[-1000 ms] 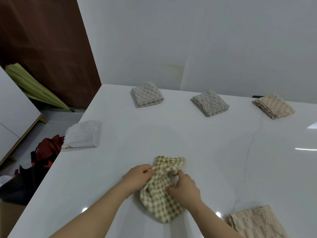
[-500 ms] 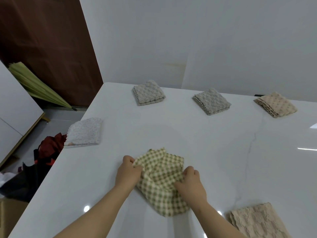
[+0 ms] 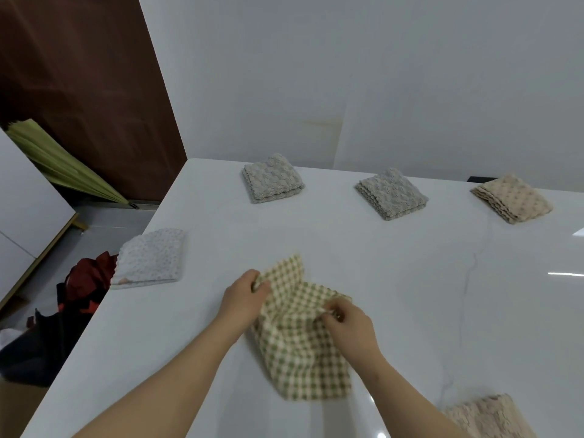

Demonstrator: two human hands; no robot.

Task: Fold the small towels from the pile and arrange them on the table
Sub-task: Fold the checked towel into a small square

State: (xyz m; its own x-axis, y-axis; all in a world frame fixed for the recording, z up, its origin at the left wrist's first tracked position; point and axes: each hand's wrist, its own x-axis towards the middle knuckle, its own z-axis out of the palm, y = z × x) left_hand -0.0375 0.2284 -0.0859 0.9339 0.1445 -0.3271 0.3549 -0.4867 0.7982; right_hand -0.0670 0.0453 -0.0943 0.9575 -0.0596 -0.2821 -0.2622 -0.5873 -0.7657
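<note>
Green-checked towel [image 3: 300, 346] on white table [image 3: 410, 279], left hand [image 3: 245, 295] and right hand [image 3: 350, 324] each pinching it

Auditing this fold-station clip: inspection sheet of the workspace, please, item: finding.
Surface: white glossy table, faint veins.
Job's things: checked towel rumpled, mid-fold, at front; folded left grey towel, right grey towel and beige towel along the back; folded white towel at left edge; lace towel near right, cut off.
Clutter: nothing seen.
Grips: left grip and right grip each pinch the checked towel.
Cables: nothing seen.
Surroundings: white wall, brown panel, green pleated thing, red and dark cloth on floor.
</note>
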